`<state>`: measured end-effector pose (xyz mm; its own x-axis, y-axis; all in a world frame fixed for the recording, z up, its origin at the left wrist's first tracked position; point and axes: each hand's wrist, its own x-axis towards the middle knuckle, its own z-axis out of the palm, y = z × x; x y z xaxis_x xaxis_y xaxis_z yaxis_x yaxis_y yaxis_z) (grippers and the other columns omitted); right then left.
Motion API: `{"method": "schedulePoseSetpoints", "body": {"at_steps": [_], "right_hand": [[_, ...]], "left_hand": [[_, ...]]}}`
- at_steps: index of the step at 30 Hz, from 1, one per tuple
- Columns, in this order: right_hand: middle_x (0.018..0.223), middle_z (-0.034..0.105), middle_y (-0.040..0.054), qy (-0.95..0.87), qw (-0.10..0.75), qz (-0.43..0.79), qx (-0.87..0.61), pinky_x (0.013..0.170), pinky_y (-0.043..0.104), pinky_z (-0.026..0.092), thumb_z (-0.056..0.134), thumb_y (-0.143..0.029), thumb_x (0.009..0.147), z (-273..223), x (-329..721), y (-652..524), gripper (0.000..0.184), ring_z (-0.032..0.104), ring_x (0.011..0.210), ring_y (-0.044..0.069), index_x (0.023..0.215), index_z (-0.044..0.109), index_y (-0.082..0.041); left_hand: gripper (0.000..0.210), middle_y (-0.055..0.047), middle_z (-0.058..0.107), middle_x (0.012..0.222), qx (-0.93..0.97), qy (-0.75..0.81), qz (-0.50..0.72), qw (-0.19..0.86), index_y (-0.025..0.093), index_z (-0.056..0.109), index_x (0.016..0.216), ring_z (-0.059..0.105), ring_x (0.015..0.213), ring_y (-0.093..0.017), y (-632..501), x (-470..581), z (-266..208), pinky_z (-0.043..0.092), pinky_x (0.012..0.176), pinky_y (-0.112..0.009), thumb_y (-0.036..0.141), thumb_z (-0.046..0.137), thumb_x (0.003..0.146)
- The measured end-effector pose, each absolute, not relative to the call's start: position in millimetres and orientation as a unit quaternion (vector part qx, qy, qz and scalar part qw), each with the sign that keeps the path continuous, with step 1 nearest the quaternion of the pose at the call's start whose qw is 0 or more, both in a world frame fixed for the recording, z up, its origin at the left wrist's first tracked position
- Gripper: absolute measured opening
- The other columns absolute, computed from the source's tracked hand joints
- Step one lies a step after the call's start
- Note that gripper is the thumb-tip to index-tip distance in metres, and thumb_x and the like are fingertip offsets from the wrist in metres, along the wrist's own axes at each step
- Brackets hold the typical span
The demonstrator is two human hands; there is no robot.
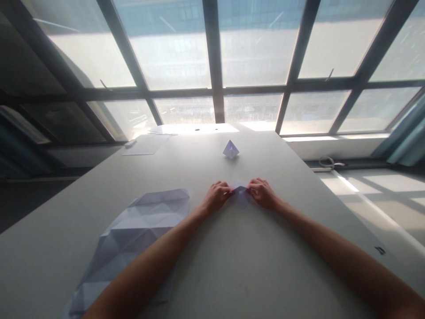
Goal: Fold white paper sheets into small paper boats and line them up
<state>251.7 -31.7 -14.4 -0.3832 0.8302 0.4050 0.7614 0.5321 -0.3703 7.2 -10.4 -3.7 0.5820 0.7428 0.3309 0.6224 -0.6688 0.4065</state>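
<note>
My left hand (217,195) and my right hand (262,192) face each other over the middle of the white table (226,266). Between them is a small folded paper (241,198), pale violet-white, each hand pinching one side of it. Its lower point hangs toward me, and the fingertips cover its side edges. Just beyond stands a finished-looking folded paper boat (230,149) with a pointed peak, touched by neither hand. Under my left forearm lies a large creased paper sheet (139,226), marked with many fold lines and partly hidden by the arm.
Flat white paper sheets (146,145) lie at the table's far left. Tall framed windows (215,53) rise behind the far edge. A coiled cable (327,163) is by the wall on the right, and a small black mark (380,250) sits near the table's right edge.
</note>
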Motion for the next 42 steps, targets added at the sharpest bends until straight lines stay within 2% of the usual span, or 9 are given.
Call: {"method": "schedulePoseSetpoints", "body": {"at_steps": [4,10,13,16,20,24,27,33,42], "right_hand": [[0.084,0.069,0.0072,-0.812,0.282,0.065,-0.507,0.084,0.034,0.043,0.044,-0.030,0.098,-14,252,-29,0.033,0.059,0.088,0.023,0.083,0.071,-0.021],[0.087,0.071,0.0055,-0.773,0.309,0.075,-0.549,0.086,0.035,0.042,0.053,-0.026,0.093,-16,252,-27,0.018,0.062,0.088,0.022,0.100,0.069,-0.021],[0.089,0.070,0.0052,-0.766,0.310,0.069,-0.559,0.087,0.037,0.042,0.057,-0.023,0.090,-19,252,-27,0.018,0.061,0.092,0.023,0.104,0.067,-0.021],[0.103,0.069,0.0077,-0.777,0.299,0.058,-0.551,0.092,0.038,0.042,0.055,-0.020,0.090,-19,252,-29,0.023,0.059,0.102,0.024,0.109,0.068,-0.021],[0.126,0.064,0.0078,-0.831,0.262,0.055,-0.488,0.104,0.039,0.037,0.045,-0.014,0.093,-17,246,-33,0.039,0.054,0.120,0.022,0.125,0.064,-0.025],[0.152,0.041,0.0090,-0.878,0.184,0.079,-0.435,0.117,0.045,0.021,0.039,-0.035,0.100,-16,237,-39,0.052,0.035,0.141,0.023,0.150,0.037,-0.022],[0.157,0.029,0.0120,-0.882,0.145,0.083,-0.441,0.119,0.050,0.013,0.031,-0.053,0.100,-16,233,-43,0.066,0.024,0.146,0.025,0.155,0.023,-0.016],[0.159,0.021,0.0114,-0.873,0.118,0.085,-0.466,0.119,0.054,0.009,0.021,-0.064,0.097,-17,229,-47,0.075,0.017,0.148,0.026,0.156,0.019,-0.018],[0.159,0.022,0.0155,-0.819,0.107,0.060,-0.560,0.117,0.059,0.001,0.019,-0.059,0.099,-23,235,-42,0.071,0.014,0.149,0.026,0.154,0.026,-0.014]], "left_hand": [[0.030,-0.005,0.072,0.092,0.856,0.419,0.265,0.147,0.025,0.070,0.115,0.062,0.090,-0.021,-11,9,-2,0.047,0.086,-0.033,0.035,0.047,0.098],[0.036,-0.003,0.071,0.088,0.821,0.487,0.273,0.123,0.022,0.059,0.130,0.065,0.084,-0.020,-11,11,-4,0.047,0.085,-0.032,0.028,0.053,0.094],[0.037,-0.005,0.070,0.090,0.819,0.511,0.248,0.082,0.021,0.058,0.130,0.064,0.091,-0.023,-13,12,-5,0.045,0.090,-0.036,0.027,0.054,0.094],[0.038,-0.008,0.067,0.113,0.840,0.490,0.229,0.047,0.025,0.058,0.132,0.059,0.110,-0.024,-15,14,-5,0.042,0.099,-0.038,0.023,0.050,0.095],[0.042,-0.002,0.051,0.145,0.909,0.371,0.175,0.072,0.031,0.051,0.140,0.040,0.138,-0.021,-18,16,-7,0.031,0.113,-0.039,0.024,0.039,0.100],[0.052,-0.002,0.034,0.156,0.924,0.347,0.134,0.089,0.031,0.029,0.152,0.026,0.146,-0.021,-21,17,-10,0.021,0.118,-0.043,0.041,0.036,0.102],[0.059,-0.005,0.028,0.159,0.926,0.346,0.123,0.085,0.028,0.022,0.155,0.020,0.148,-0.021,-23,17,-9,0.015,0.119,-0.043,0.050,0.032,0.101],[0.071,-0.010,0.021,0.160,0.922,0.365,0.101,0.076,0.022,0.019,0.156,0.016,0.149,-0.024,-25,17,-10,0.010,0.120,-0.044,0.062,0.027,0.098],[0.071,-0.016,0.019,0.160,0.909,0.408,0.064,0.052,0.012,0.022,0.154,0.012,0.149,-0.026,-25,18,-12,0.010,0.119,-0.046,0.058,0.026,0.099]]}}
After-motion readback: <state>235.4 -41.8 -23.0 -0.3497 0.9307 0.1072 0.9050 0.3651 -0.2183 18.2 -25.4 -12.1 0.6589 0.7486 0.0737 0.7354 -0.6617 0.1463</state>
